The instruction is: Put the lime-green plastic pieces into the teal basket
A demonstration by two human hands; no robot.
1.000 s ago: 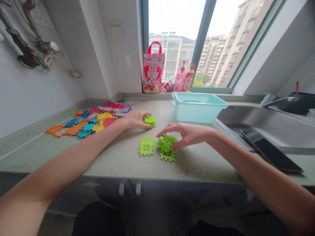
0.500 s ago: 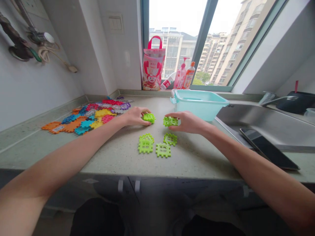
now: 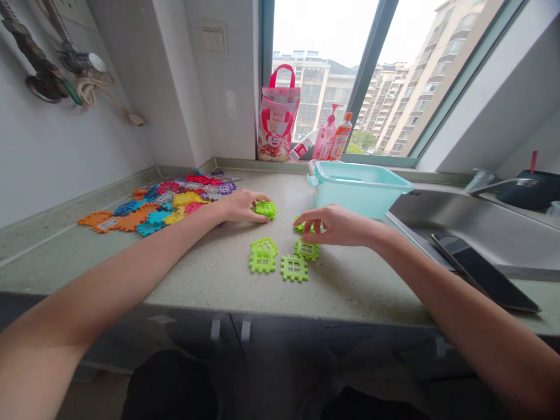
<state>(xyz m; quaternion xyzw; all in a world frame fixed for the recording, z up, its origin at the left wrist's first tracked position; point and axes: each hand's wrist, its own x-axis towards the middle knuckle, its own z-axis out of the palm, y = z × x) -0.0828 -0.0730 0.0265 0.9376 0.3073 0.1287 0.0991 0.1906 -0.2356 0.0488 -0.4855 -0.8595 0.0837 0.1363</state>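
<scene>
My left hand [image 3: 240,205] rests on the counter with its fingers curled round a green toothed plastic tile [image 3: 266,208]. To its right my right hand [image 3: 335,225] hovers low, fingers bent over another green tile [image 3: 301,226] that shows only partly beneath them. Three more green tiles lie flat just in front: a house-shaped one [image 3: 263,256], a square one [image 3: 294,268] and a square one [image 3: 307,249] beside my right hand.
A heap of coloured tiles [image 3: 161,204] covers the counter's left rear. A turquoise tub [image 3: 356,189] stands behind my right hand, beside the steel sink [image 3: 472,224]. A tablet [image 3: 481,271] lies on the sink's edge. A pink bag [image 3: 277,116] and bottles [image 3: 332,137] stand at the window.
My right hand lifted a green tile off the small stack, carried it toward the tub, then lowered it to the counter. The stack is now spread as separate tiles. My left hand stayed put.
</scene>
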